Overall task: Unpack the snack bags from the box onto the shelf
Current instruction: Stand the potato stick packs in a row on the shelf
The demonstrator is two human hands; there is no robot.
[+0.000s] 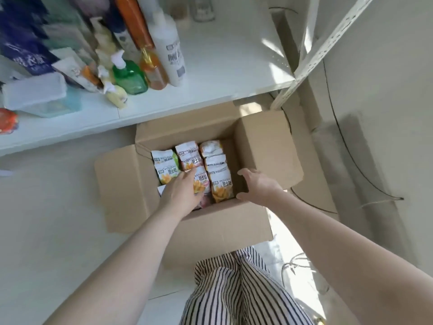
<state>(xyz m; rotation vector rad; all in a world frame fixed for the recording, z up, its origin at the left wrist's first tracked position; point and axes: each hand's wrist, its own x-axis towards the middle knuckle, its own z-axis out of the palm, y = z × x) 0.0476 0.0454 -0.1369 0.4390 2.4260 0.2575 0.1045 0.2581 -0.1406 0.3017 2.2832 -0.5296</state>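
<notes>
**Snack bags all in the box, none on the shelf yet**

Snack bags fill the open cardboard box on the floor, packed upright in three rows that run from the near wall toward the far one. The rows look full, with no obvious gap showing, though the left hand hides part of the near end. The box sits just in front of the low white shelf, with its flaps folded outward.

The left hand reaches into the box with fingers extended and lies on top of the bags in the left and middle rows; it touches them, but I cannot tell whether it has begun to close on one. The right hand hovers over the right side of the box, just beside the right-hand row, with fingers spread and loosely curved, holding nothing.

On the shelf, the left part is crowded with bottles, a green soap dispenser and a clear plastic container. The right part is bare white board, and no snack bag lies anywhere on it.

By that evidence the task is at its very start: the box is opened, the first bag is about to be picked, and the whole load remains to be moved up. The bare stretch to the right of the bottles looks like the natural place for them.
</notes>
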